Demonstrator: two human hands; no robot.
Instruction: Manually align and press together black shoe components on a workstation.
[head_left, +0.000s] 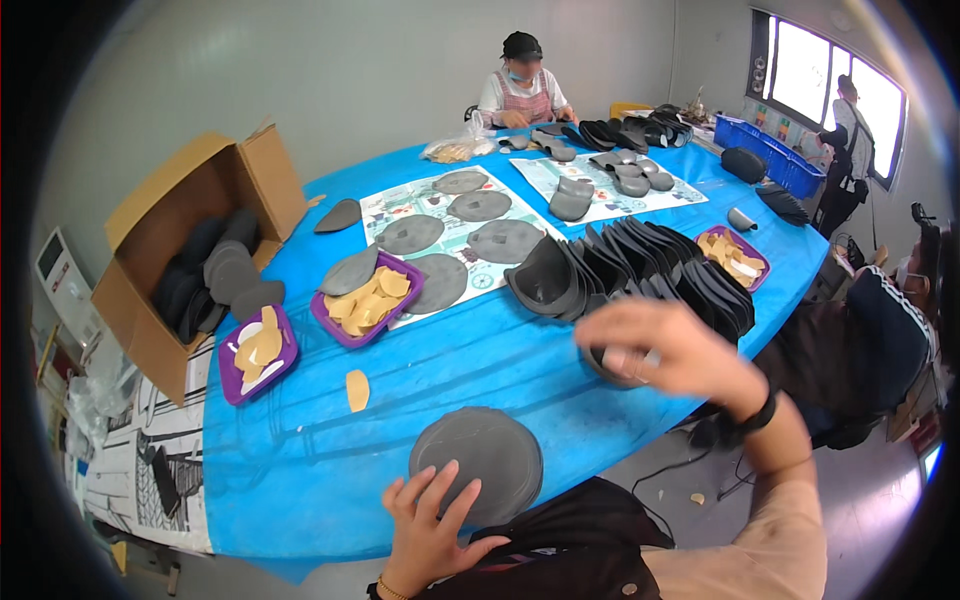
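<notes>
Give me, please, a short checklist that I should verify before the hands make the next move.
1. Gray round pad lying flat on the blue table cover: ok.
2. Left hand on the pad: ok, spread fingers over its near-left part.
3. Right hand free or holding something: cannot tell, it is blurred.
4. Row of black curved pieces gathered together: ok, packed closely beyond the right hand.
5. All tan pieces kept in trays: not ok, a loose tan piece lies on the cover, beyond the pad and to its left.

Left grip (432,538) on grey disc (492,452), right grip (678,345) near dark stack (630,265)
</notes>
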